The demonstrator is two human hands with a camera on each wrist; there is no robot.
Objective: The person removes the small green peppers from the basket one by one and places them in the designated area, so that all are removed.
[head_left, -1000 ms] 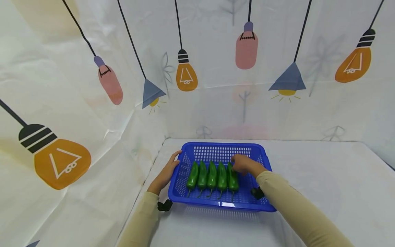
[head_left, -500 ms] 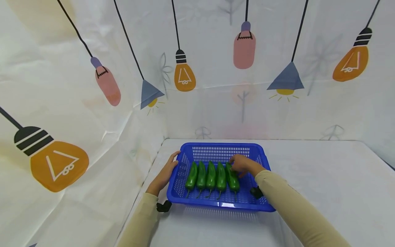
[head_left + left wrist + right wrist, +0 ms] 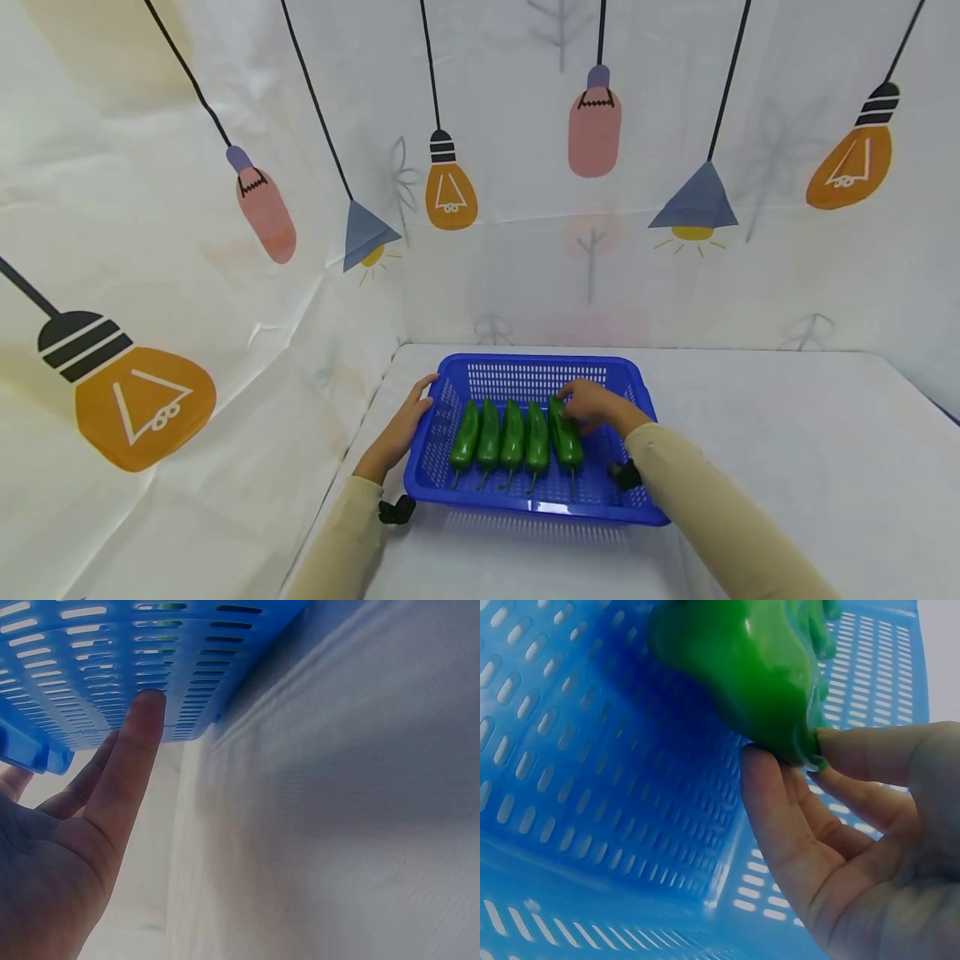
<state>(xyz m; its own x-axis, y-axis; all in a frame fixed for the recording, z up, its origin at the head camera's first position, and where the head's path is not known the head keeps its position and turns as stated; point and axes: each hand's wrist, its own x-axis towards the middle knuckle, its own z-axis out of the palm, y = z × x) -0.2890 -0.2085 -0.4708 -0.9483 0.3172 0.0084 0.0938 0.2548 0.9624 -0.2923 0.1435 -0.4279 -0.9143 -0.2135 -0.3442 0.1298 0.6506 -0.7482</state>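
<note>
Several green peppers (image 3: 512, 437) lie side by side in a blue perforated basket (image 3: 536, 507), stems toward the near side. My right hand (image 3: 597, 406) pinches the far, tapered end of the rightmost pepper (image 3: 567, 443); the right wrist view shows thumb and fingers on the tip of that pepper (image 3: 742, 667). At the basket's left side, my left hand (image 3: 397, 433) touches the rim with its fingers extended. In the left wrist view, a straight finger of the left hand (image 3: 82, 832) rests against the slotted wall of the basket (image 3: 180, 667).
The basket stands on a white-covered table (image 3: 772, 433). White sheeting printed with hanging lamps and bulbs (image 3: 452, 196) rises behind the table and along its left side. A small black object (image 3: 397, 509) is at the left wrist, another (image 3: 624, 475) at the right.
The rightmost pepper has tilted slightly, its stem end shifting right against the others, with my right hand at its far end. My left hand stays at the basket's side.
</note>
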